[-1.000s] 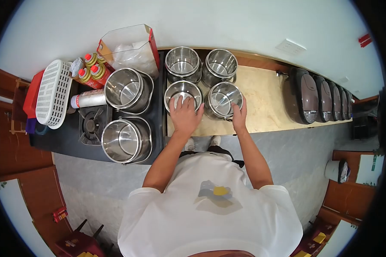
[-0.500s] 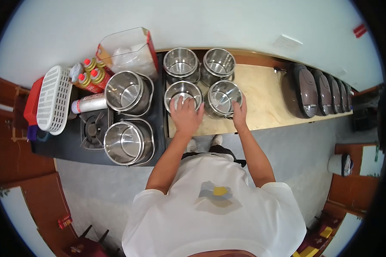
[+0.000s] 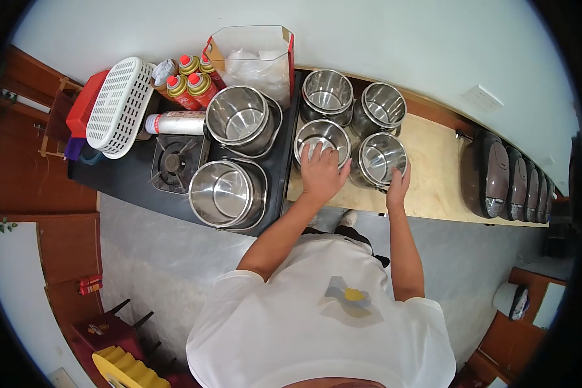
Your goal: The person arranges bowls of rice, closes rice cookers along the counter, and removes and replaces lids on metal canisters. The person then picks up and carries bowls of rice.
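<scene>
My left hand (image 3: 321,173) reaches over the near rim of a round stainless steel pot (image 3: 330,127), its fingers spread inside and its thumb on the right. My right hand (image 3: 398,185) holds the right edge of a second steel pot (image 3: 376,145), thumb toward the rim. The fingers behind this pot's wall are partly hidden. Both pots stand upright on the pale wooden top, close together. Directly behind them stand two more open steel pots, a left one (image 3: 328,92) and a right one (image 3: 383,107).
On the black top are two steel pots (image 3: 238,115) (image 3: 221,194), a gas stove (image 3: 173,163), several red-capped gas cans (image 3: 183,94), a white basket (image 3: 121,108) and a box with plastic bags (image 3: 257,71). Several dark brown appliances (image 3: 489,174) line the right end.
The head view has turned left and tilted, so everything sits further right. Both hands remain at the same two pots, and no pot has visibly shifted against the others.
</scene>
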The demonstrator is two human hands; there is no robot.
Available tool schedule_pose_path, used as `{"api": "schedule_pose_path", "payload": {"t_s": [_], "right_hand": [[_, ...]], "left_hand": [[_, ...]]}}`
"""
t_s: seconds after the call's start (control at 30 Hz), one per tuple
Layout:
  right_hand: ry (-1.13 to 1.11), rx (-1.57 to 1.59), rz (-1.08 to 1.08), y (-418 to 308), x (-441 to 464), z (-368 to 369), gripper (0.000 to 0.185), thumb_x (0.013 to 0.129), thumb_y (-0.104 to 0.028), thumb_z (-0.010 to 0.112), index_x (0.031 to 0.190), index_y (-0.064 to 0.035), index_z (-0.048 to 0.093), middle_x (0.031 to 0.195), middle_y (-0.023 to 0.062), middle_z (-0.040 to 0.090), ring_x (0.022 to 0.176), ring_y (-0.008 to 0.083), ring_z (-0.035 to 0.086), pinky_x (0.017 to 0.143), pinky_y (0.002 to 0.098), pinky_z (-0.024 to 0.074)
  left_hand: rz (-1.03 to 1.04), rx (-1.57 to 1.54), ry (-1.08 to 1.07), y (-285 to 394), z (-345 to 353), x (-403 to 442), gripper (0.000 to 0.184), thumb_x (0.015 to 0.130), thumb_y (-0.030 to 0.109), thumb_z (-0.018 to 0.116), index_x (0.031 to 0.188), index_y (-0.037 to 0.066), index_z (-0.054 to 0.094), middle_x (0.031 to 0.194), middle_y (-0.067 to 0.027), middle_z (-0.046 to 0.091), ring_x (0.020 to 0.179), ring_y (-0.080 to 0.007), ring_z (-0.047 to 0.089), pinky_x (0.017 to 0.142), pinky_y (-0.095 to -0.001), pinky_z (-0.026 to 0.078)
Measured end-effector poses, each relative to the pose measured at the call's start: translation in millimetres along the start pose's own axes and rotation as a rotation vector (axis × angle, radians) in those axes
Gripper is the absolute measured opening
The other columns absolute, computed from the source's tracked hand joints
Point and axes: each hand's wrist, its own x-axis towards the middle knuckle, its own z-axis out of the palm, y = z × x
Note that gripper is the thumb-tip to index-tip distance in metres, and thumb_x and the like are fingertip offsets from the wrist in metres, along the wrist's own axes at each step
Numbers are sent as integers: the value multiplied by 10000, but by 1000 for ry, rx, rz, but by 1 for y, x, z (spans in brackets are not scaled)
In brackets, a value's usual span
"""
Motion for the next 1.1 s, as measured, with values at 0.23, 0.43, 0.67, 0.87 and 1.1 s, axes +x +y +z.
{"api": "schedule_pose_path", "payload": {"t_s": [0.23, 0.43, 0.67, 0.87, 1.1], "right_hand": [[64, -76, -15, 4, -2, 2, 483, 964, -83, 475, 1434, 30, 491, 1333, 117, 592, 1217, 202, 532, 1095, 324, 378], [17, -85, -35, -5, -3, 0, 545, 956, -57, 490, 1492, 25, 430, 1403, 153, 551, 1309, 231, 504, 1143, 349, 363], [19, -52, 6, -4, -3, 3, 557, 947, -41, 476, 1498, 25, 422, 1408, 161, 554, 1306, 239, 515, 1138, 344, 364], [22, -28, 39, -4, -3, 3, 552, 945, -45, 466, 1491, 27, 434, 1401, 163, 563, 1299, 244, 525, 1133, 346, 371], [58, -27, -4, -1, -2, 5, 472, 971, -88, 469, 1428, 29, 492, 1274, 101, 615, 1159, 177, 549, 1049, 299, 401]], "left_hand": [[9, 24, -16, 1, -2, 1, 329, 836, 361, 758, 908, 40, 748, 970, -107, 741, 1084, -334, 672, 1112, -544, 364], [31, 44, 9, 2, -1, 3, 305, 818, 353, 779, 907, 62, 755, 917, -94, 747, 1055, -306, 687, 1081, -526, 390], [40, 40, 4, 0, 1, 0, 316, 843, 360, 761, 868, 46, 740, 942, -94, 736, 1085, -321, 664, 1098, -539, 364], [40, 16, 13, -2, 3, 0, 304, 836, 349, 763, 872, 48, 738, 960, -98, 735, 1082, -317, 662, 1104, -546, 367], [26, 17, 12, 0, 0, 1, 296, 840, 338, 754, 881, 45, 738, 970, -105, 736, 1070, -323, 675, 1103, -539, 366]]}}
